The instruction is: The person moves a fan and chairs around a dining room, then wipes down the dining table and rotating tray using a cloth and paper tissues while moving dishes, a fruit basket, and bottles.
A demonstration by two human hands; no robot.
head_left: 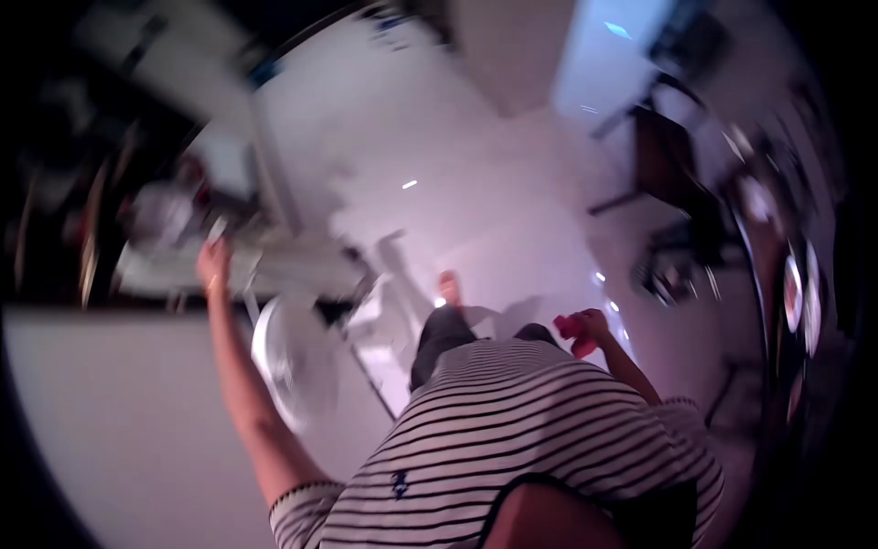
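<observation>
Base: Left hand, what do you read from your end?

Remote: On my feed, the left hand (213,267) is out at the end of a stretched arm, fingers bent around a small pale object (218,229). The object pokes up past the fingers. Too blurred for me to name.

Base: Right hand?

Remote: Lower, just beside the body. I see the right hand (594,327) closed on a red object (574,334), part of it jutting out toward the legs. Shape smeared; I can't tell its kind. So 2 hands, 2 objects, both off the floor (512,210).

Base: Surroundings?

Remote: Long pale surface (306,261) near the left hand, with a whitish bundle (163,215) at its far left. White round item (285,352) below that surface, beside the left forearm. A dark chair (663,151) stands well apart on the right. I note 1 bare foot (448,285) on the floor, ahead of the striped shirt (512,403). Edges dark, much of the rest streaked.
</observation>
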